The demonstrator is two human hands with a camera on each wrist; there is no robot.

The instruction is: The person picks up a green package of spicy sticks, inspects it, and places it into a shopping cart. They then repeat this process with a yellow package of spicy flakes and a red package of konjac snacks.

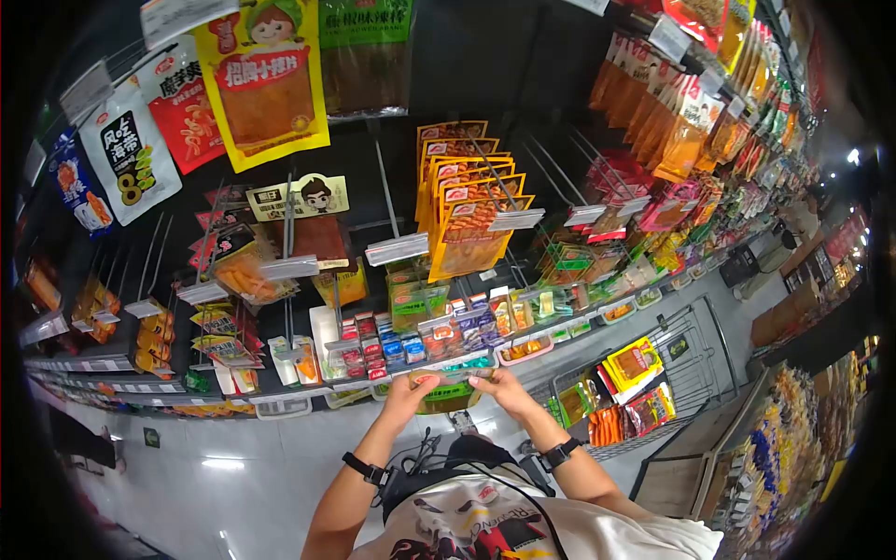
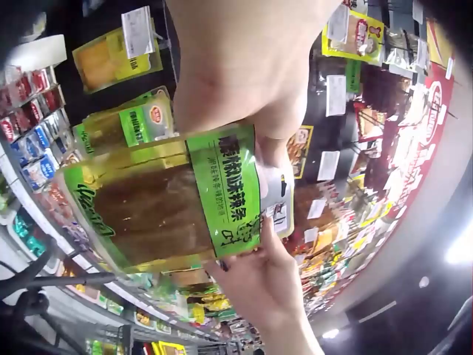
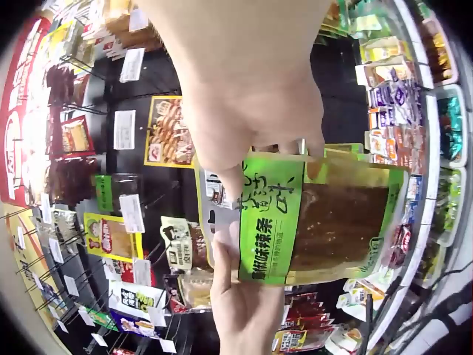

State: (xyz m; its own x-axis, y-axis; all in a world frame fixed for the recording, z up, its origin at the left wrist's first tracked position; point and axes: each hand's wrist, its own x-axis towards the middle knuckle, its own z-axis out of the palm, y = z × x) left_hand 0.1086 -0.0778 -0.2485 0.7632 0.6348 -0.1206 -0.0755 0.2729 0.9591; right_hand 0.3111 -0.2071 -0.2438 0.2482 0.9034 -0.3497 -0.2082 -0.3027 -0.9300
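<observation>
A snack packet point(image 1: 448, 401) with a green label and brown filling is held up between both hands in front of the shelf. My left hand point(image 1: 407, 396) grips one top corner, its thumb toward the other hand. At the opposite top corner my right hand point(image 1: 505, 391) pinches the packet. In the left wrist view the packet point(image 2: 155, 214) shows its clear front and the dark strips inside. Its green label point(image 3: 272, 222) bears large dark lettering in the right wrist view. The left hand point(image 3: 240, 303) stands below the right hand point(image 3: 247, 103) there.
Hooks with hanging packets, such as an orange-yellow row point(image 1: 474, 219), face me. Below them runs a shelf of small boxes point(image 1: 401, 347). A wire shopping cart point(image 1: 700, 373) with packets point(image 1: 631, 364) stands at right. A stack of bagged goods point(image 1: 784, 448) is beyond it.
</observation>
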